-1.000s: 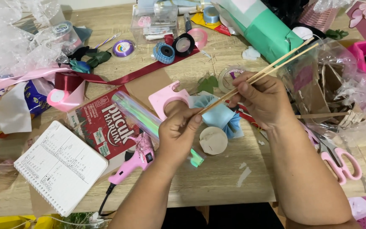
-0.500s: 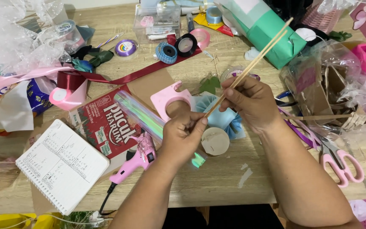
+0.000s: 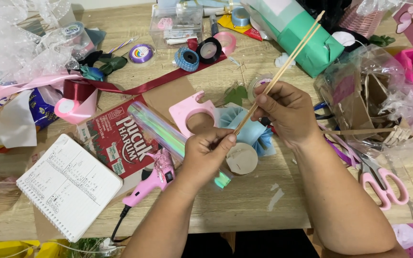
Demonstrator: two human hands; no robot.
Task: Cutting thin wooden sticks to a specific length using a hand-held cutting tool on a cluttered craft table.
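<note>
Both my hands hold a pair of thin wooden sticks over the table. My left hand pinches their lower ends between thumb and fingers. Higher up the sticks, my right hand closes around them, and their far ends point up and right toward a green box. Under my hands lie a pleated light blue ribbon piece, a round cardboard disc and a pink tape dispenser.
A pink glue gun and a spiral notebook lie at the front left, on and beside a red carton. An iridescent film roll crosses the carton. Pink scissors lie right. Ribbon rolls and clear wrap fill the back.
The sticks have tilted steeper, their far ends swinging up and left. Both hands stayed near the same spot above the blue ribbon piece.
</note>
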